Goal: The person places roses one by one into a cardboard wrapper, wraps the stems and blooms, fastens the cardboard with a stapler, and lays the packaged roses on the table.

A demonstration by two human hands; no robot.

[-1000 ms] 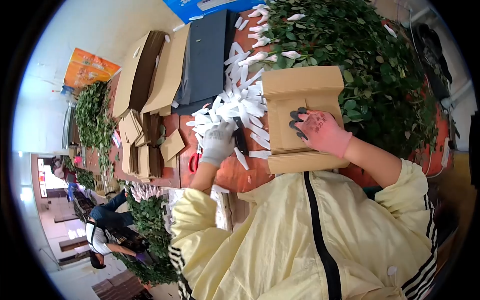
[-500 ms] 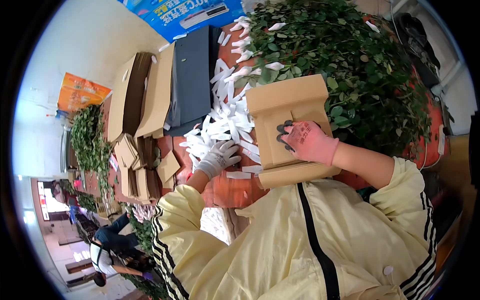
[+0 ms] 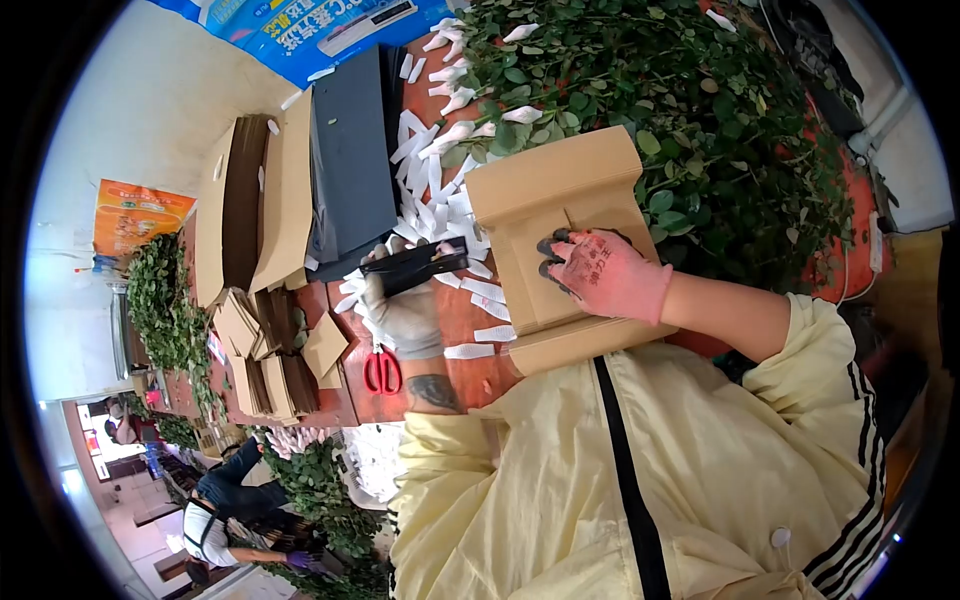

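My left hand (image 3: 402, 312), in a whitish glove, is wrapped round a black stapler (image 3: 415, 266) held over white paper strips (image 3: 428, 212). Red-handled scissors (image 3: 382, 371) lie on the table beside that wrist, their blades partly hidden. In front of my body rests a folded piece of corrugated cardboard (image 3: 560, 175), with raised flaps at its far and near ends. My right hand (image 3: 605, 272), in a pink glove with dark fingertips, presses on the cardboard's middle, its fingers spread.
Leafy rose stems (image 3: 640, 90) with white-wrapped heads (image 3: 455, 135) cover the table's far right. Cardboard sheets (image 3: 285, 190), a dark board (image 3: 352, 150) and small cardboard pieces (image 3: 265, 345) stand left. A co-worker (image 3: 215, 525) bends over foliage at lower left.
My left hand has lifted from the paper strips and now holds the black stapler. The scissors have come into view. My right hand stays on the cardboard. The view has shifted slightly.
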